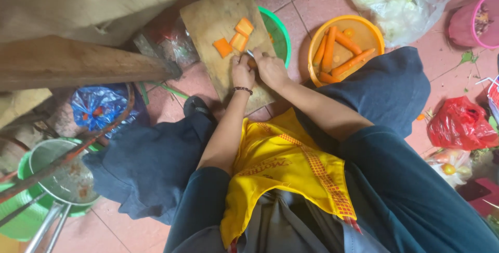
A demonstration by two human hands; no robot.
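Seated low over a tiled floor, viewed from the head camera looking down past a yellow apron. Wooden cutting board propped ahead of the knees, far end resting over a green basket.

Left hand, beaded bracelet at wrist, clenched around a carrot piece at the near part of the board; only a sliver of orange visible between the two hands. Right hand closed on what looks like a knife; only a short bright bit of metal showing, handle hidden in the grip. Hands touching, side by side, both directly on the piece.

Long axis of the held piece: cannot tell, mostly covered. Blade tip pointing away from the body, toward the cut carrot slabs, which lie just beyond the hands on the board, three flat orange pieces near one another.

Orange bowl with peeled whole carrots right of the board, nearer the right hand, carrots lying roughly along the bowl's diagonal. Red bag further right; blue bag to the left.
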